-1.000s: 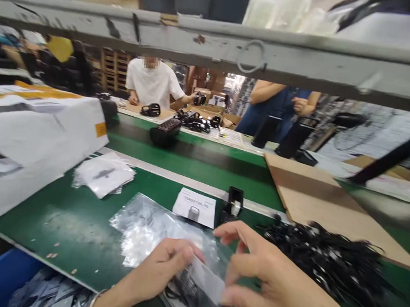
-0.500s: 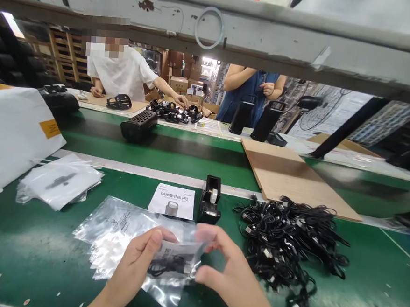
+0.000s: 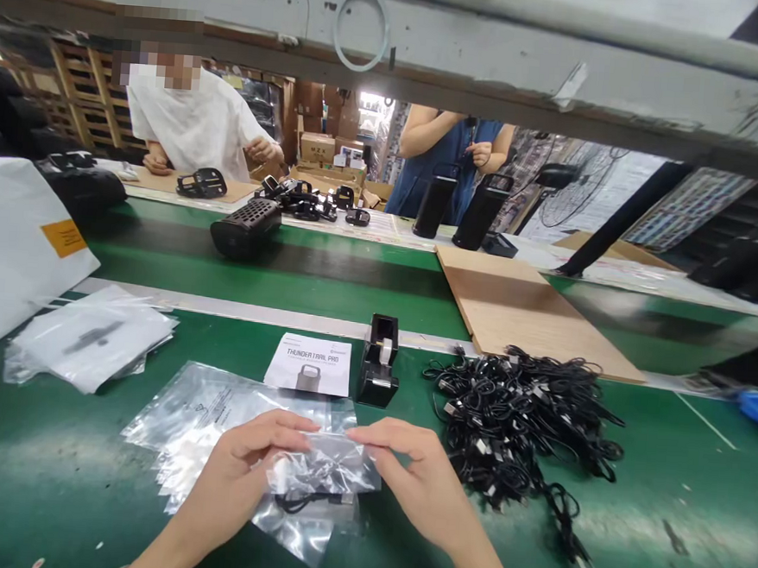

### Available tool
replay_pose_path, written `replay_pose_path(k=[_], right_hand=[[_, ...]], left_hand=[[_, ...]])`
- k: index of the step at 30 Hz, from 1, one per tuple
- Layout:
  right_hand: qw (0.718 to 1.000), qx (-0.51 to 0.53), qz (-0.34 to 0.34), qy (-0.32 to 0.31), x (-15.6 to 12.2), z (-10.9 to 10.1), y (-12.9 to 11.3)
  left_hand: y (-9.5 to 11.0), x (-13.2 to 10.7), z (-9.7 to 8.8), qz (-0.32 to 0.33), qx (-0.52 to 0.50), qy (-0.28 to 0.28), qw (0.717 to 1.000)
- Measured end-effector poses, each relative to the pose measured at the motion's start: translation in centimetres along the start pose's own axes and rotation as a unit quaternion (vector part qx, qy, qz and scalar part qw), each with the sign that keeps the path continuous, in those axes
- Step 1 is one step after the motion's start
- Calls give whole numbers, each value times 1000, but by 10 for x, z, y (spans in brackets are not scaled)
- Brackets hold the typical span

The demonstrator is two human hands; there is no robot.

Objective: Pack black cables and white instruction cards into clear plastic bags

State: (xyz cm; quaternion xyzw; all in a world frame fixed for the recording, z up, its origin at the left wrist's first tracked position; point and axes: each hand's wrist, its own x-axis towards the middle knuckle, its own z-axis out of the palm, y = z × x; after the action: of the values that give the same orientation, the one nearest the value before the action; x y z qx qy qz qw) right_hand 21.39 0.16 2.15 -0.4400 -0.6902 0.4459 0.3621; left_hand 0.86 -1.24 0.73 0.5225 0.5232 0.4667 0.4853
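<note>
1. Clear plastic bag (image 3: 323,475) with a black cable (image 3: 305,499) inside sits low over the green table (image 3: 664,477), held between both hands.
2. Left hand (image 3: 242,465) pinches the bag's top left edge, fingers narrow.
3. Right hand (image 3: 421,477) pinches the top right edge, fingers narrow.
4. Under the bag lies a stack of empty bags (image 3: 207,410); a tape dispenser (image 3: 378,372) and a leaflet (image 3: 309,365) lie behind, a pile of black cables (image 3: 525,415) to the right.
</note>
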Motion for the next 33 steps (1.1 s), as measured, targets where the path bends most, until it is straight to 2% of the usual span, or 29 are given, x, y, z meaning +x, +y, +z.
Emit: replay_pose_path(k=[2,4,8,10,12,14,16,20,23,26,29,33], right_hand=[[1000,5,-5,7,-1,1,3],[1000,4,-17,11,-2,3,6],[998,-23,-66,9,-3,5,10],[994,-45,-51,85,1,2,12],[976,-83,10,203,10,-4,14],[953,-114,80,269,23,-11,18],[951,-112,124,262,37,-16,23],[962,-35,160,217,54,-13,31],[964,36,164,208,50,-4,31],[964,80,140,212,40,10,31],[962,50,123,240,30,21,39],[952,-35,142,267,13,25,46]], left_hand=[[-3,3,-2,-40,-71,19,996],[-7,7,-1,-93,-124,12,988],[-16,5,10,-147,-35,-25,988],[-18,1,16,-137,-2,-25,990],[-19,-2,19,-115,6,-2,993],[-18,-3,21,-95,15,35,995],[-18,-2,20,-82,19,59,995],[-22,1,20,-65,18,66,995],[-27,3,19,-61,21,66,996],[-31,5,18,-66,25,72,995],[-31,7,19,-66,11,74,995],[-28,8,19,-63,2,83,995]])
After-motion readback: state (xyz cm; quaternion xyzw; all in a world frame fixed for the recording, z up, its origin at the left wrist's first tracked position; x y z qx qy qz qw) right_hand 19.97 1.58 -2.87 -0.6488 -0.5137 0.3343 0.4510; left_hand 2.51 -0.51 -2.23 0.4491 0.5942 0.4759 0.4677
